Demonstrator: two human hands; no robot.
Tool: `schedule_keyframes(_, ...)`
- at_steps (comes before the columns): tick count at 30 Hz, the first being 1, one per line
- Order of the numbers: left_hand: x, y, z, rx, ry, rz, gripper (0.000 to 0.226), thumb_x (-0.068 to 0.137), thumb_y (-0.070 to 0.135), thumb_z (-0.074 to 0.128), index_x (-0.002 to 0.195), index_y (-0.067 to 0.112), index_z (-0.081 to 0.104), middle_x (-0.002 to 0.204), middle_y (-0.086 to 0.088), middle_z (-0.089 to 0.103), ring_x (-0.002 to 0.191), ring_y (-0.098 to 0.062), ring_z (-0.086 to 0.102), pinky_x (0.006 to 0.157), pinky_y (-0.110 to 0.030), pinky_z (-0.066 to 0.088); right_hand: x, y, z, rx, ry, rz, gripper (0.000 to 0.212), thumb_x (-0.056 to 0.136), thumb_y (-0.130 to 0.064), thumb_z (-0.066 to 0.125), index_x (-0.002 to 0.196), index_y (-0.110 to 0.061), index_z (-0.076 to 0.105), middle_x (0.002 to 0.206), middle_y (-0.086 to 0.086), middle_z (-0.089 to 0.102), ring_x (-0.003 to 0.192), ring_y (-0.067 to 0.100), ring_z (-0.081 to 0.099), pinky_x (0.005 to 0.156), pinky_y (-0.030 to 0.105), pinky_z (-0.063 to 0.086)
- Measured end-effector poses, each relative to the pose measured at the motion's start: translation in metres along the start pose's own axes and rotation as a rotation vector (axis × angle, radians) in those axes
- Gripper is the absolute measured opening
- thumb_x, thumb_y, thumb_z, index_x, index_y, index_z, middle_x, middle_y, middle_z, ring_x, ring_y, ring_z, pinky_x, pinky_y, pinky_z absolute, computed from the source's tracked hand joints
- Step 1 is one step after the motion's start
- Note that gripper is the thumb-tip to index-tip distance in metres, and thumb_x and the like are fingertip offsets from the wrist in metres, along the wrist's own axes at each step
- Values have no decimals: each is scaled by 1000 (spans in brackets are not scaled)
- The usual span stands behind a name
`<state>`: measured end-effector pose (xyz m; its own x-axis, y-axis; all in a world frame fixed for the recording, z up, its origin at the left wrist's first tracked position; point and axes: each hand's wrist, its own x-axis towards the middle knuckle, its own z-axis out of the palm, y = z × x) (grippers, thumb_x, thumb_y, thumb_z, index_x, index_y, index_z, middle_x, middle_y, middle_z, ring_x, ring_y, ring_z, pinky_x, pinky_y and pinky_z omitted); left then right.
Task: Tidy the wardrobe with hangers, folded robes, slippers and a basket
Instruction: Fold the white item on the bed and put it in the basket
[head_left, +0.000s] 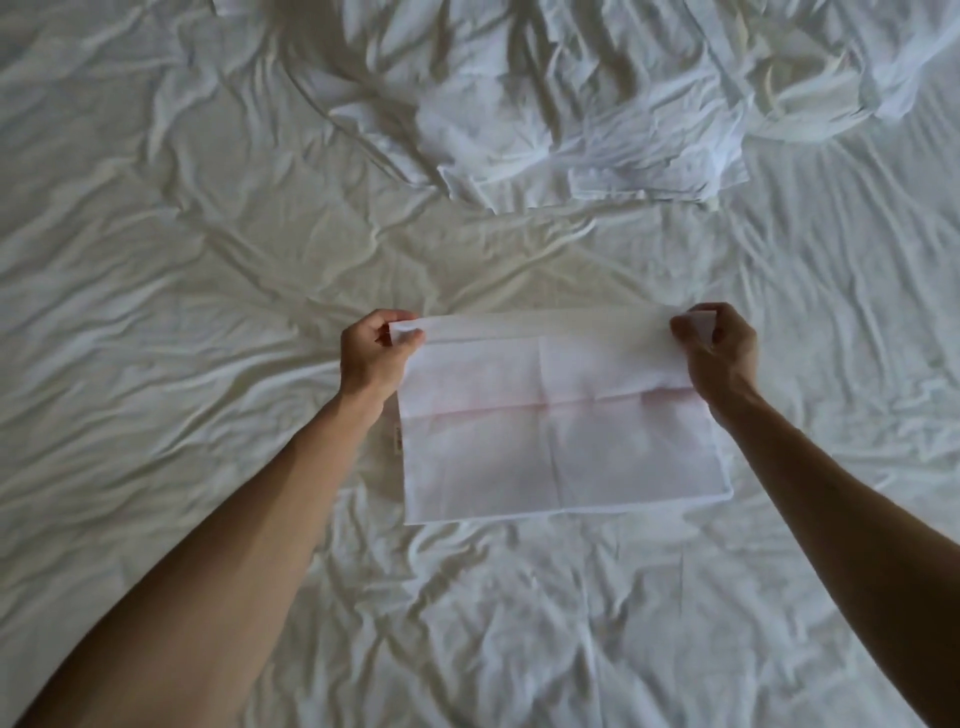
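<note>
Rumpled white bed sheet (156, 322) fills my whole view, its cotton surface creased in long soft ridges that run out in every direction. At the far side of the bed I see a heap of loose white bedding (545, 119), bunched and deeply folded, with a squared hem lying flat along its near edge. Centre frame, both bare forearms reach forward over the bed. My left hand (374, 353) pinches the upper left corner of a thin white cloth (561, 447), thumb and fingers (410, 338) clamped together on the fabric. My right hand (719, 348) pinches the upper right corner the same way, fingers curled tight round a small tuck of it. The cloth is a flat rectangle, fine and slightly sheer, with a faint pinkish cast, crossed by sharp fold lines that divide it into panels. Its top edge is pulled taut between the two hands and doubled over in a narrow band, while the lower part lies against the sheet. A small label (397, 442) juts out from its left edge, print too blurred to read.
</note>
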<state>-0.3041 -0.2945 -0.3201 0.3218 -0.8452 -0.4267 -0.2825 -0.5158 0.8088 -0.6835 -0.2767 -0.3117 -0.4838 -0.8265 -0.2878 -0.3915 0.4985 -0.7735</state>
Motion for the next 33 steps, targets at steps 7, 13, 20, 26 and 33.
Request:
schedule_keyframes(7, 6, -5, -12, 70, -82, -78, 21, 78, 27, 85, 87, 20, 68, 79, 10, 73, 70, -4, 69, 70, -19, 56, -80, -9, 57, -282, 191, -450, 36, 83, -27, 72, 111, -9, 59, 103, 11, 57, 92, 30, 56, 81, 46, 47)
schedule_keyframes(13, 0, -30, -20, 189, -187, -154, 24, 67, 28, 88, 82, 13, 77, 81, -10, 77, 82, -25, 75, 77, -50, 61, -244, -1, 164, -646, -515, -800, 78, 66, -63, 65, 128, -16, 54, 121, 5, 53, 108, 28, 53, 91, 39, 38)
schedule_keyframes(20, -13, -8, -21, 226, -152, -120, 19, 70, 32, 82, 77, 15, 78, 75, -4, 77, 72, -22, 75, 68, -40, 64, -233, -15, 174, -366, -243, -542, 18, 72, -24, 72, 89, -18, 72, 85, -2, 66, 77, 23, 61, 70, 34, 46)
schedule_keyframes(26, -56, 61, 54, 11, -200, -93, 11, 77, 20, 77, 69, 14, 74, 60, -5, 72, 55, -18, 71, 52, -26, 53, -194, -17, 65, 11, -88, -30, 10, 81, -22, 69, 74, -15, 70, 57, -4, 60, 53, 11, 55, 53, 28, 42)
schedule_keyframes(33, -100, 110, 206, 38, -289, -47, 26, 75, 24, 71, 52, 11, 69, 52, -2, 69, 53, -16, 69, 69, -33, 62, -128, 46, -43, -154, -99, 147, 39, 84, -21, 66, 62, 4, 45, 53, 5, 35, 51, 15, 34, 44, 29, 25)
